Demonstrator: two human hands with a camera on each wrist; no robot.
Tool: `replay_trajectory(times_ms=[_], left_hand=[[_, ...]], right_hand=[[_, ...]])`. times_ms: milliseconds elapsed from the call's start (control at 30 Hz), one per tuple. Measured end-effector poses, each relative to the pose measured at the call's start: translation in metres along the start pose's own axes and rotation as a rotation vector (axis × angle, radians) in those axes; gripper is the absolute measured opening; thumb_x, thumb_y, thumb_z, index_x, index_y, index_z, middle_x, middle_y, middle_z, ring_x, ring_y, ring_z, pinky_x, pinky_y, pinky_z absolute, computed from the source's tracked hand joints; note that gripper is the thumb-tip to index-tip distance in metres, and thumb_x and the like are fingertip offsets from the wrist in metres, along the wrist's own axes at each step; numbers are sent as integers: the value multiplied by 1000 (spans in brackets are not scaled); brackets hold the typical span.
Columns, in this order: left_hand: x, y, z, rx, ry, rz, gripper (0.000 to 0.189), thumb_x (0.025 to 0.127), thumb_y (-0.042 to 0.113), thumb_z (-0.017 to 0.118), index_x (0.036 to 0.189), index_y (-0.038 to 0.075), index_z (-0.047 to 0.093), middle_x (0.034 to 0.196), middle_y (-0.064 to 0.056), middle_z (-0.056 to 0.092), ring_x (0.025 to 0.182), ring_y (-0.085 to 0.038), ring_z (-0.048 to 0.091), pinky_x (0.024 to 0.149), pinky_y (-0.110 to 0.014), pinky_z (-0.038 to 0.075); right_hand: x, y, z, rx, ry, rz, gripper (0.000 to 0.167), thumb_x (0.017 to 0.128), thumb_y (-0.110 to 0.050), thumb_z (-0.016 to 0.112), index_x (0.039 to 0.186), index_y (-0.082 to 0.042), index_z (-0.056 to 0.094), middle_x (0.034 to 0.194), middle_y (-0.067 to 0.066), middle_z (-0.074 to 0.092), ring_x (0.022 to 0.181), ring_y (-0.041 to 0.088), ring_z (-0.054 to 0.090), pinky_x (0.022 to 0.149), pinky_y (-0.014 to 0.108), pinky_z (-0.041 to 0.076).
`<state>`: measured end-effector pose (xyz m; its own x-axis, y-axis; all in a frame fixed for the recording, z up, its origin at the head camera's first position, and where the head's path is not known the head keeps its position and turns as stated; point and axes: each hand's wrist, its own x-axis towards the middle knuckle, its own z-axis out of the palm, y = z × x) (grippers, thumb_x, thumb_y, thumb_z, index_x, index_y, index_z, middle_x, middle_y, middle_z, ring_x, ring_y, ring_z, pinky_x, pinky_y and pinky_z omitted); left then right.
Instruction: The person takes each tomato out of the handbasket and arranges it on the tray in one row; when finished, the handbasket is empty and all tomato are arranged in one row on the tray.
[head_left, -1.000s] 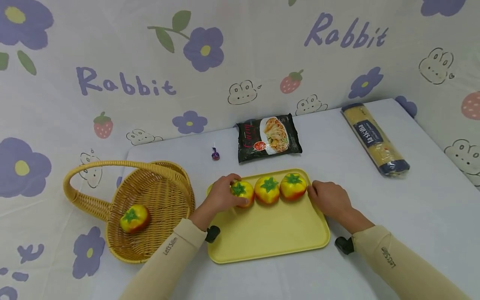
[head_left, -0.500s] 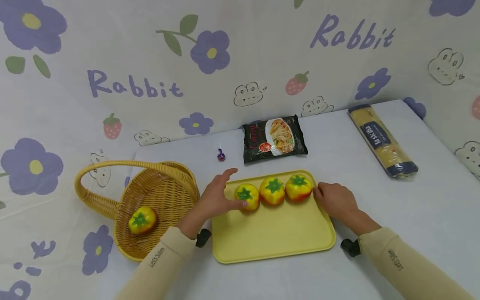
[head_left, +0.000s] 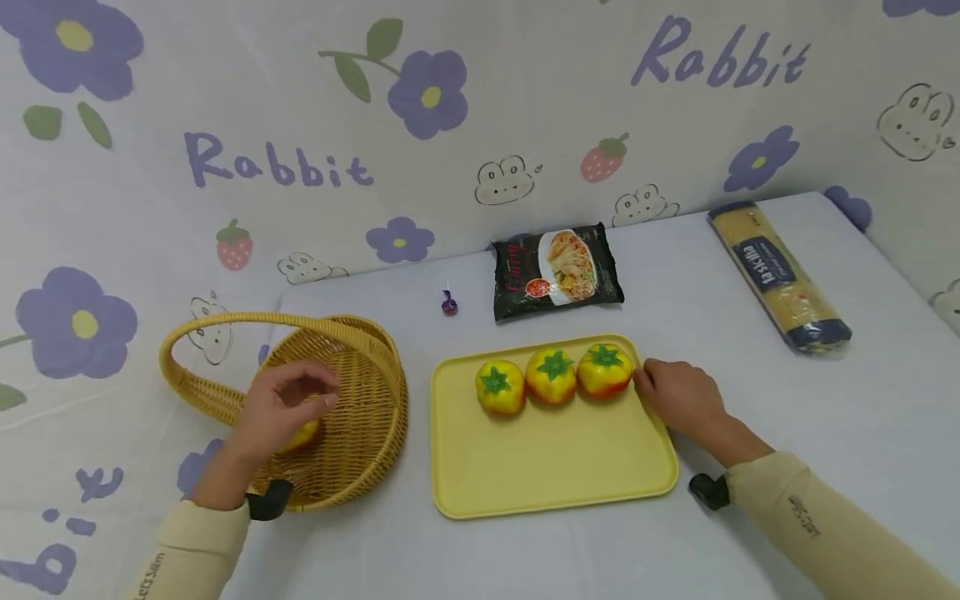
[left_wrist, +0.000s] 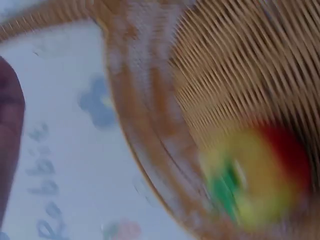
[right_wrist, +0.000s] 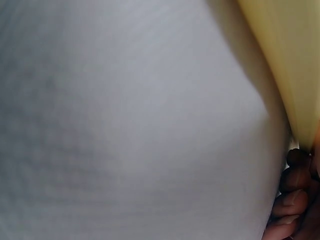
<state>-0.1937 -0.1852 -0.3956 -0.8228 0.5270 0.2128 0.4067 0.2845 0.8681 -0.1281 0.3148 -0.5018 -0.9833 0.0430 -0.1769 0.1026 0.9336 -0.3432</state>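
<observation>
My left hand (head_left: 276, 412) hovers over the wicker basket (head_left: 367, 417), its fingers loosely bent with nothing between them. Below it, partly hidden by the hand, a yellow-red toy persimmon (head_left: 303, 435) lies in the basket. The left wrist view shows this toy persimmon (left_wrist: 260, 175) blurred against the woven wall. My right hand (head_left: 681, 400) grips the right rim of a yellow tray (head_left: 555, 467); its curled fingers (right_wrist: 292, 202) show at the tray's edge in the right wrist view. Along the tray's far side sit three toy persimmons (head_left: 552, 377) in a row, with green star-shaped tops.
Behind the tray lies a black noodle packet (head_left: 558, 273), with a small purple-wrapped lollipop (head_left: 449, 303) to its left. A long pack of pasta (head_left: 778, 279) lies at the back right. The basket's tall handle (head_left: 262, 319) arches over its left and far side.
My left hand has let go of the leftmost toy persimmon on the tray and moved left over the basket. The right hand stays at the tray's rim.
</observation>
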Motion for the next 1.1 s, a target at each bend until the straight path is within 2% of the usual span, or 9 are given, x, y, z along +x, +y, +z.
replay_trajectory(times_ms=[67,133,200,300,400,567,900,1000,1100], left_hand=[[-2,-9,-13,210,27,-129,18,86,5,68,102,-2,65,99,-5,65,90,-14,62,79,-24,53],[-4,-18,-23,406,-24,-261,32,86,18,71,113,2,63,110,-11,63,99,-23,62,85,-34,53],[-7,-27,-30,544,-105,-355,48,84,27,74,123,5,59,123,-17,57,110,-35,57,90,-47,50],[-14,-37,-35,627,-226,-445,67,78,30,79,133,3,52,134,-25,45,118,-45,49,94,-60,44],[-20,-46,-36,662,-311,-501,75,73,29,83,135,2,50,136,-29,40,118,-47,47,94,-61,43],[-25,-52,-36,688,-366,-496,80,68,24,87,134,2,50,131,-30,45,111,-43,51,89,-58,46],[-29,-58,-32,686,-323,-515,75,69,16,85,135,4,51,128,-24,51,109,-37,51,92,-55,44],[-28,-50,-32,694,-313,-466,74,69,17,86,133,3,52,127,-23,53,109,-37,53,92,-55,45],[-23,-30,-30,703,-316,-416,72,69,17,85,132,2,53,128,-23,55,111,-38,54,93,-55,45]], right_hand=[[-1,1,0,3,3,-3,33,101,-29,40,76,-10,50,60,4,44,53,19,43,50,29,33],[-1,1,1,0,5,-4,33,101,-29,40,76,-10,50,60,4,44,53,19,43,50,29,32],[0,1,1,-3,5,-2,33,101,-29,40,76,-9,50,60,4,44,53,19,43,50,29,32],[0,0,1,-4,4,-6,33,101,-28,40,76,-10,50,60,3,44,53,19,43,49,29,32],[0,-1,1,2,0,-9,33,101,-28,40,76,-10,50,60,3,43,53,19,43,49,29,32],[-1,-2,0,6,-2,3,32,101,-28,40,76,-10,50,60,3,43,53,19,43,49,29,32],[-1,-3,0,11,-8,9,33,101,-29,40,76,-10,51,61,3,44,53,19,43,49,28,32],[0,-3,0,9,-6,11,32,101,-29,41,77,-9,51,61,3,44,53,19,43,49,29,33],[0,-2,1,4,5,9,32,101,-29,41,77,-9,51,61,3,44,53,19,43,49,29,32]])
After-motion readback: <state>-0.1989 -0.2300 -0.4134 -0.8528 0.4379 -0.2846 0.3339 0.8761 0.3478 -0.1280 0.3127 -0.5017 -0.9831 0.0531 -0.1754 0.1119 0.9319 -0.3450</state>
